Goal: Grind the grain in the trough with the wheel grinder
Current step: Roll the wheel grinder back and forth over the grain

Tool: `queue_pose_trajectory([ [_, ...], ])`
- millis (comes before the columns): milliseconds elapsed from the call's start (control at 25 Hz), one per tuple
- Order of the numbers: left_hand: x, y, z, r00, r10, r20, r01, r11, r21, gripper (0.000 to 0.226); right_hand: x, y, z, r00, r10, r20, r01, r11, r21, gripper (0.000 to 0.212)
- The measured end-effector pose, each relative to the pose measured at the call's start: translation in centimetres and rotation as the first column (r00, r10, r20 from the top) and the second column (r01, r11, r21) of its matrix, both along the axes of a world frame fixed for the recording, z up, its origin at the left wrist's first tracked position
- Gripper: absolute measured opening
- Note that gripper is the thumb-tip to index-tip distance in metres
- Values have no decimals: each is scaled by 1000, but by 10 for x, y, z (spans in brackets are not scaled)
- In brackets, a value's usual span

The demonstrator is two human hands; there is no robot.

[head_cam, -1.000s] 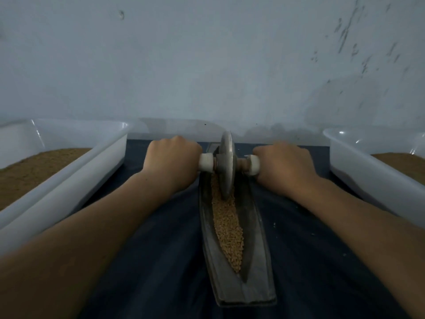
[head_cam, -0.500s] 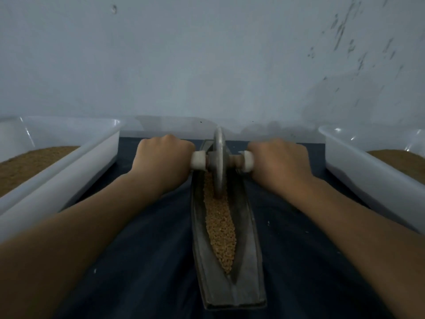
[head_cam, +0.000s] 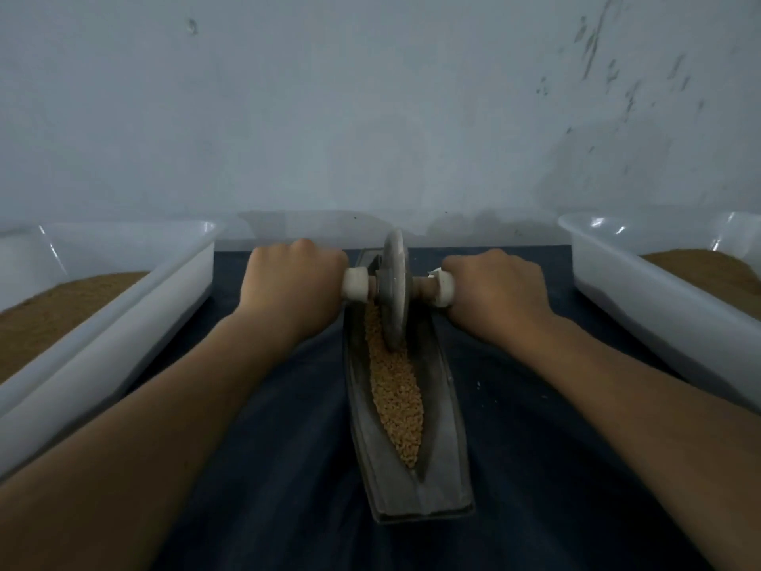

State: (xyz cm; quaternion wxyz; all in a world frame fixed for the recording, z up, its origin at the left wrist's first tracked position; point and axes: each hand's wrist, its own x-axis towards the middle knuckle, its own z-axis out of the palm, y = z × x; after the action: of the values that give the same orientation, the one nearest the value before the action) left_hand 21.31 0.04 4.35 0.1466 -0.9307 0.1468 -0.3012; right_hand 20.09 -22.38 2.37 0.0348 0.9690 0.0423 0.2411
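Note:
A long dark boat-shaped trough [head_cam: 449, 459] lies lengthwise on the dark cloth in front of me. Tan grain [head_cam: 397, 401] fills its groove. The grey wheel grinder [head_cam: 394, 288] stands upright on the grain near the trough's far end. A pale axle handle runs through the wheel. My left hand [head_cam: 290, 288] grips the axle's left end and my right hand [head_cam: 496, 292] grips its right end. Both fists hide the outer ends of the handle.
A white plastic bin [head_cam: 123, 319] with brown meal stands at the left. A second white bin [head_cam: 642, 298] with brown meal stands at the right. A pale blue wall [head_cam: 370, 117] rises just behind the trough. Dark blue cloth [head_cam: 267, 467] covers the surface.
The wheel stays near the trough's far end with both hands still gripping the axle. It has rolled slightly toward me along the grain.

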Motion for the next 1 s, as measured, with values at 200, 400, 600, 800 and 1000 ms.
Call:
queue_pose_trajectory([
  [200,-35,31,-19,989,-143,47,140,988,63,36,-37,-15,-12,949,195,248,-152,972,-182,35],
  [400,-16,29,-22,997,-82,4,82,995,-55,18,-16,-4,3,981,137,139,-102,966,-238,26],
  [600,-1,16,-8,993,-12,-121,2,997,-83,9,-4,5,17,998,25,-58,-31,994,-105,18],
  [800,-31,44,-18,967,-256,20,255,967,23,22,-51,-23,-13,957,252,144,-237,965,-111,18],
  [1000,11,16,-8,995,-30,-92,22,995,-94,10,1,6,9,998,13,58,-6,995,-103,23],
])
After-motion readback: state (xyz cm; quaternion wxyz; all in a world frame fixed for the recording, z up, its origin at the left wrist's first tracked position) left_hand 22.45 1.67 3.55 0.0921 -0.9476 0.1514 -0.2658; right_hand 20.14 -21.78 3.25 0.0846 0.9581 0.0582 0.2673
